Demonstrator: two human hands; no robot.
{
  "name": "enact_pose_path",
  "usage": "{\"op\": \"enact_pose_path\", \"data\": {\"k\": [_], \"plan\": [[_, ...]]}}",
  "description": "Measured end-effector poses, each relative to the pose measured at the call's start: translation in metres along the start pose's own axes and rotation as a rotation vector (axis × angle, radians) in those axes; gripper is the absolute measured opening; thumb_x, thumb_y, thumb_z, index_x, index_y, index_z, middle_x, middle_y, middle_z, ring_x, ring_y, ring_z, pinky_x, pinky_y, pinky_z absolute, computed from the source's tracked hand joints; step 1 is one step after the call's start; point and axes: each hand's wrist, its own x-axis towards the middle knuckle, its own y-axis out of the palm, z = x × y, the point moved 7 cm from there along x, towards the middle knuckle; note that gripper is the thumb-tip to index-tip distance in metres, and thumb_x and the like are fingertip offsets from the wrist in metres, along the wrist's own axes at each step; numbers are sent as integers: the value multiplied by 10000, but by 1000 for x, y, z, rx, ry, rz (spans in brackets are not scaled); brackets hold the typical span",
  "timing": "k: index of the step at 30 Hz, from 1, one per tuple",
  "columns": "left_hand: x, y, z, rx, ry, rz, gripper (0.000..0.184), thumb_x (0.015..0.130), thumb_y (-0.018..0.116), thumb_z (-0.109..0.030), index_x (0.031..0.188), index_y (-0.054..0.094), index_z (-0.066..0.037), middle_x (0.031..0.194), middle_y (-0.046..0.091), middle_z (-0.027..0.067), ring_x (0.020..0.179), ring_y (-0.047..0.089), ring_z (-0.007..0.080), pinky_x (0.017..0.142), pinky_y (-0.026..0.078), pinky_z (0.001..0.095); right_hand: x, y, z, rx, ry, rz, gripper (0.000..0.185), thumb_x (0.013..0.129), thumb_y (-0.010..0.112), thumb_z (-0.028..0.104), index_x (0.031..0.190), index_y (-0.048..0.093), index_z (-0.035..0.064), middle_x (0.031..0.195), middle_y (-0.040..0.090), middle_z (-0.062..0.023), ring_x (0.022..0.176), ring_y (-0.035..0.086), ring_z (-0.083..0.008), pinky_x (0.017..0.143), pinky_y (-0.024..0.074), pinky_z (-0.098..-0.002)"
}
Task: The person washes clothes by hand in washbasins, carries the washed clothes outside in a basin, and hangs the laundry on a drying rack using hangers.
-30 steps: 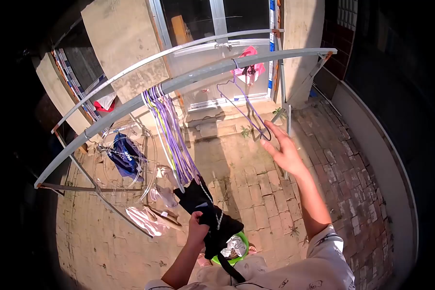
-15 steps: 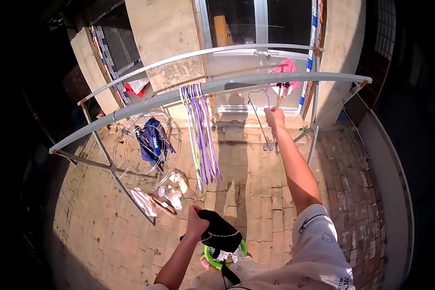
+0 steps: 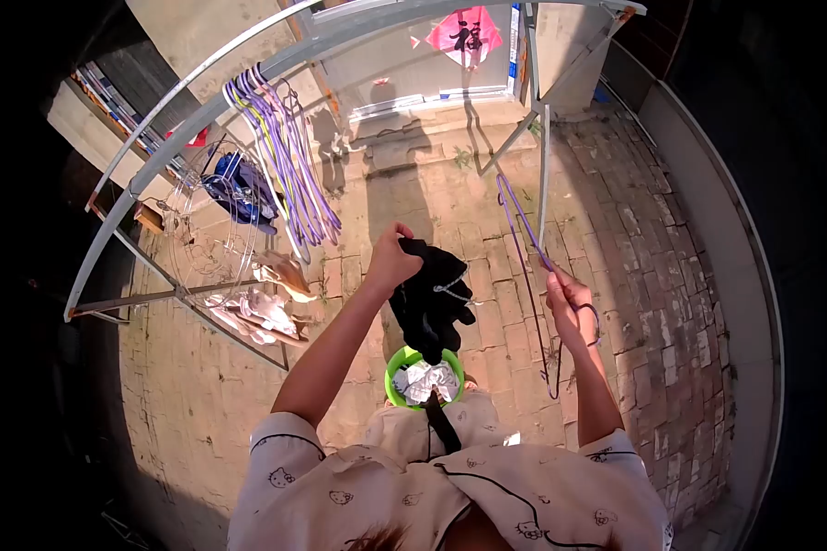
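Bunched black cloth (image 3: 427, 298) with a pale cord hangs from my left hand (image 3: 395, 264), whose fingers are closed on its upper edge. My right hand (image 3: 570, 308) grips a purple hanger (image 3: 524, 230) near its hook; the hanger is off the rail and tilted, its long side pointing up and away. Below the cloth, a green basin (image 3: 392, 375) holds white and patterned laundry (image 3: 423, 379). Several purple, white and yellow hangers (image 3: 285, 165) hang together on the metal rail (image 3: 198, 119) at the upper left.
A wire hanging rack (image 3: 188, 230) carries blue cloth (image 3: 239, 188), with pale garments (image 3: 257, 312) lower down. The rail's upright (image 3: 544, 174) stands right of centre. A door with a pink paper decoration (image 3: 469, 37) is behind, and a low wall (image 3: 717, 211) runs along the right.
My right hand has taken the purple hanger off the rail and brought it down toward me. My left hand has raised the black cloth above the basin.
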Motion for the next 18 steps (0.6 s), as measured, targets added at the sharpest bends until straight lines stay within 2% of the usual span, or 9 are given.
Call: {"op": "enact_pose_path", "data": {"k": [4, 5, 7, 9, 13, 14, 15, 17, 18], "plan": [[24, 20, -49, 198, 68, -67, 380, 556, 670, -139, 854, 456, -38, 691, 551, 119, 648, 557, 218, 584, 441, 326, -70, -28, 52, -20, -19, 141, 281, 881, 445, 164, 1056, 567, -20, 520, 335, 46, 476, 306, -47, 436, 266, -228], [29, 26, -67, 261, 229, -74, 409, 557, 680, -182, 868, 455, -40, 688, 556, 133, 664, 568, 242, 597, 442, 344, -75, -28, 51, 18, -5, 169, 286, 888, 443, 172, 1058, 567, -21, 519, 330, 50, 471, 297, -43, 435, 253, -225], [33, 47, -82, 246, 187, 17, 405, 560, 672, -202, 863, 464, -34, 706, 566, 149, 683, 574, 266, 610, 442, 351, -86, -22, 48, 97, 28, 229, 296, 902, 440, 190, 1063, 568, -23, 517, 321, 57, 462, 279, -37, 432, 226, -218], [20, 64, -114, 367, 258, 7, 386, 561, 656, -198, 853, 474, -23, 725, 578, 161, 701, 580, 286, 628, 442, 358, -75, -13, 42, 47, -28, 131, 273, 885, 442, 166, 1015, 582, -29, 508, 338, 17, 466, 313, -62, 437, 263, -244], [-21, 116, -157, 395, 479, 215, 360, 563, 640, -170, 882, 598, -9, 913, 569, 186, 911, 552, 308, 785, 439, 335, -8, 9, 31, 55, -251, -10, 206, 817, 483, 103, 668, 499, -38, 503, 384, -100, 481, 373, -135, 464, 336, -311], [-45, 119, -180, 459, 610, 202, 316, 549, 638, -110, 833, 618, 27, 898, 575, 187, 853, 566, 287, 762, 443, 328, 10, 12, 10, 88, -177, 7, 282, 850, 457, 113, 597, 432, -10, 511, 375, 17, 460, 312, -83, 425, 259, -270], [-51, 121, -192, 487, 618, 278, 322, 583, 667, -168, 848, 624, 11, 943, 549, 177, 932, 529, 291, 823, 412, 338, 12, 5, 21, 108, -279, 0, 285, 851, 478, 139, 597, 449, 10, 508, 404, 20, 441, 314, -71, 405, 246, -263], [-51, 116, -220, 613, 872, 436, 387, 621, 699, -297, 854, 626, 4, 956, 540, 153, 958, 504, 288, 861, 369, 331, -1, -14, 54, 318, -229, -34, 292, 855, 491, 168, 600, 448, 34, 498, 401, 29, 429, 319, -53, 395, 241, -239], [-68, 103, -242, 675, 1076, 401, 498, 659, 674, -451, 842, 626, 10, 965, 533, 128, 965, 479, 285, 877, 327, 320, -5, -27, 63, 359, -212, -8, 288, 861, 493, 195, 614, 449, 55, 493, 389, 35, 419, 321, -42, 391, 239, -216]]}}
